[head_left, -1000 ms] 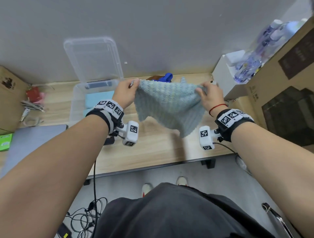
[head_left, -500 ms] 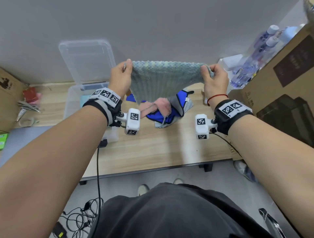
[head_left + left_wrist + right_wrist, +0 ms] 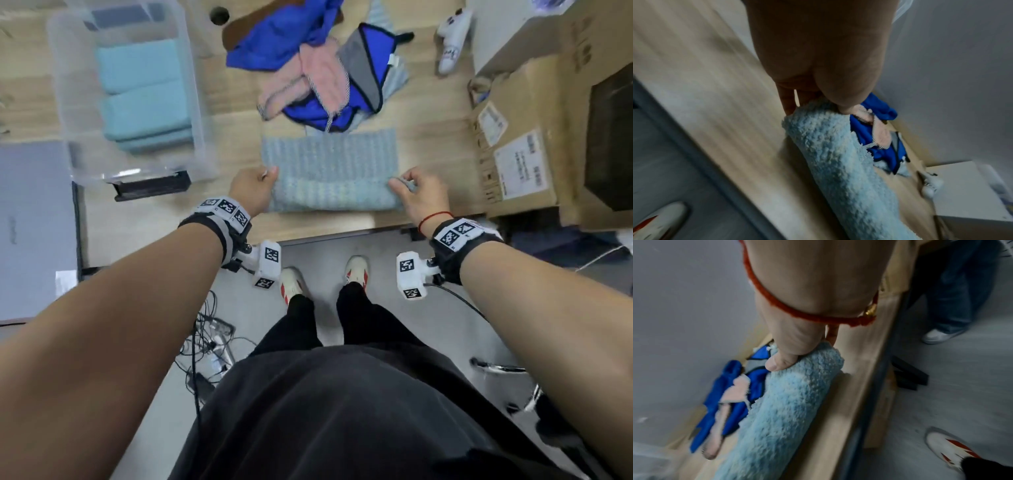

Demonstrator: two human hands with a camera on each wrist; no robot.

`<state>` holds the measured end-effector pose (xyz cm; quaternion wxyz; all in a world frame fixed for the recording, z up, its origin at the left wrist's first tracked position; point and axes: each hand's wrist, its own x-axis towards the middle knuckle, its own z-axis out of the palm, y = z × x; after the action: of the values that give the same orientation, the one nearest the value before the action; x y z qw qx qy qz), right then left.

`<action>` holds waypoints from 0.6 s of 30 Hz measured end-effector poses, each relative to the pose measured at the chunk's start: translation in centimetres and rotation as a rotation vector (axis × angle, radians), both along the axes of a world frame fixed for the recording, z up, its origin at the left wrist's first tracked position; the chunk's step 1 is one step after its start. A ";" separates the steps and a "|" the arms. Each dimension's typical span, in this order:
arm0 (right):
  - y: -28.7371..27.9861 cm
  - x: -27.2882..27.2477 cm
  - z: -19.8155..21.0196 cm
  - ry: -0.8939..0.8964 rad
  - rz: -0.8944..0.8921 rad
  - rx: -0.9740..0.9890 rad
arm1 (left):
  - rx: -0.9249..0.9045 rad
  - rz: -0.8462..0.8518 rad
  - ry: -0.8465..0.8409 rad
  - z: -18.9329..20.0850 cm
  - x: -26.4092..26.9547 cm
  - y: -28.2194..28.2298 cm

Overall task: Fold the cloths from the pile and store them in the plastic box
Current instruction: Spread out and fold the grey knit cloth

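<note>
A fluffy light blue cloth (image 3: 329, 168) lies on the wooden table near its front edge, its near part doubled over. My left hand (image 3: 255, 186) pinches its left edge, thumb on top, and my right hand (image 3: 416, 195) pinches its right edge. Both wrist views show the cloth (image 3: 840, 155) (image 3: 789, 402) as a thick fold under each thumb. The pile (image 3: 318, 68) of blue, pink and grey cloths lies just behind it. The clear plastic box (image 3: 65, 113) stands at the left with folded light blue cloths (image 3: 144, 96) inside.
Cardboard boxes (image 3: 513, 144) crowd the right end of the table. A grey laptop (image 3: 30, 222) lies at the left, a black block (image 3: 150, 186) sits in front of the plastic box, and a small white toy (image 3: 452, 41) lies at the back right. Cables lie on the floor below.
The cloth was held up stretched in the air; both hands have brought it down onto the table near the front edge and doubled its near part over. The head view has tilted downward.
</note>
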<state>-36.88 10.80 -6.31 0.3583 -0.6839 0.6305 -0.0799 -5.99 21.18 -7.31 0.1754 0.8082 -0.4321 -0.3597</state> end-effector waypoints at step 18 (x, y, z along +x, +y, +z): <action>-5.2 2.5 -3.5 -0.052 -0.018 0.001 | 0.016 0.223 0.027 -3.0 0.8 -0.7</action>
<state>-34.39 5.56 -9.79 0.3743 -0.6757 0.6270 -0.1005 -5.18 20.47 -10.28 0.2138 0.8477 -0.3343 -0.3520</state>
